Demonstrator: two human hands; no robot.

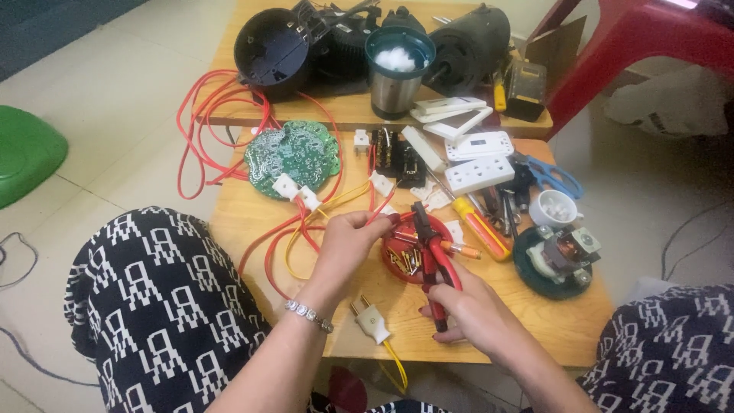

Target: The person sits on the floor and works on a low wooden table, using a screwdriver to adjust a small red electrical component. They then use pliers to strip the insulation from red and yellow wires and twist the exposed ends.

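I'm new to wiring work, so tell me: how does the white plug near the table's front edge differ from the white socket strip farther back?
The white plug is small, has two metal pins and trails a yellow cord; the white socket strip is a long flat block with rows of holes and no cord that I can see. The plug lies by itself between the person's forearms, while the socket strip sits among other white parts and tools. Both are white plastic and lie on the wooden table.

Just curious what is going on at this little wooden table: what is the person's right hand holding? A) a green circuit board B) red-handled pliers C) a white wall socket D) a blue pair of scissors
B: the right hand wraps the red handles of the pliers, whose tip meets the red wire pinched by the left hand; the scissors, socket and circuit board lie untouched on the table.
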